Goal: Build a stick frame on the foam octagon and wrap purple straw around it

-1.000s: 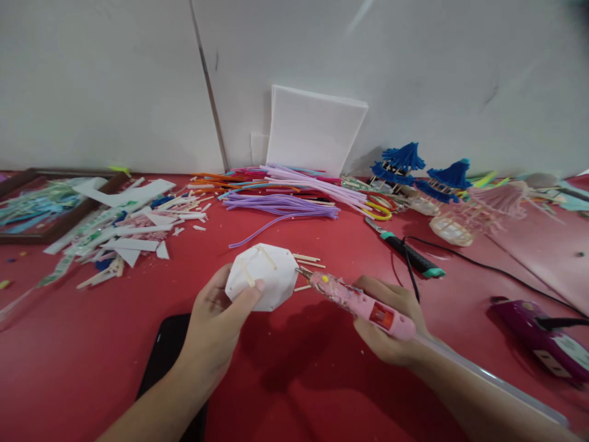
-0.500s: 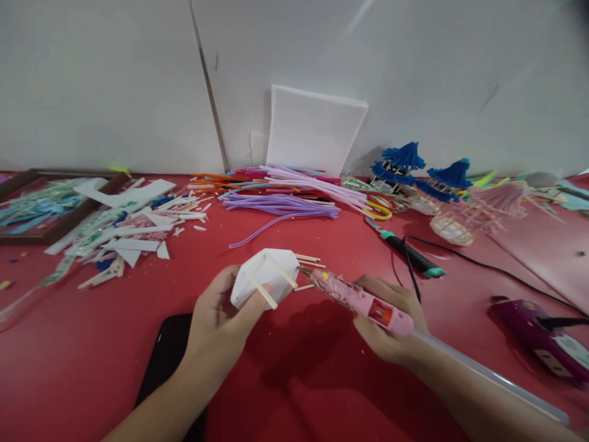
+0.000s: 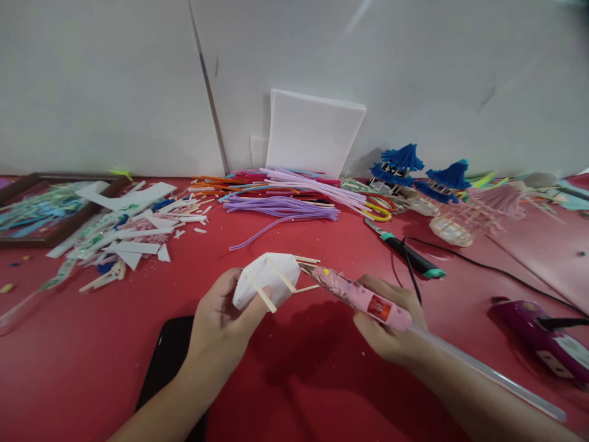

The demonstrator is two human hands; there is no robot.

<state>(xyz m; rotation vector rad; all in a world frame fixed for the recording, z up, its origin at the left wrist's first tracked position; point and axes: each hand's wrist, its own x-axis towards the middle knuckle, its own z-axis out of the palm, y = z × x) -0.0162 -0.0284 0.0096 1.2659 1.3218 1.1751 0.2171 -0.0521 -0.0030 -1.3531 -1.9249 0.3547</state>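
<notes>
My left hand (image 3: 230,313) is closed on a small white paper piece (image 3: 257,274) with several corners, thumb in front and fingers behind. Two thin wooden sticks (image 3: 281,276) stand out from its near face, and more sticks (image 3: 307,260) show past its right edge. In my right hand (image 3: 391,319) is a pink hot glue gun (image 3: 363,298), gripped with the fingers wrapped round its handle. Its nozzle is at the right edge of the white piece; whether they touch I cannot tell. A long clear glue stick (image 3: 488,368) runs out of the gun's back end.
Bundles of pipe cleaners (image 3: 280,207) lie at the back before a paper stack (image 3: 317,132). Paper scraps (image 3: 138,236) and a wooden frame (image 3: 64,230) are left. Right are a utility knife (image 3: 411,255), small blue-roofed models (image 3: 400,166) and a purple power strip (image 3: 538,337). A black phone (image 3: 165,356) lies near my left forearm.
The white piece has tilted slightly in my left hand and sits a little lower. The glue gun has shifted slightly left, its nozzle still at the piece's right edge.
</notes>
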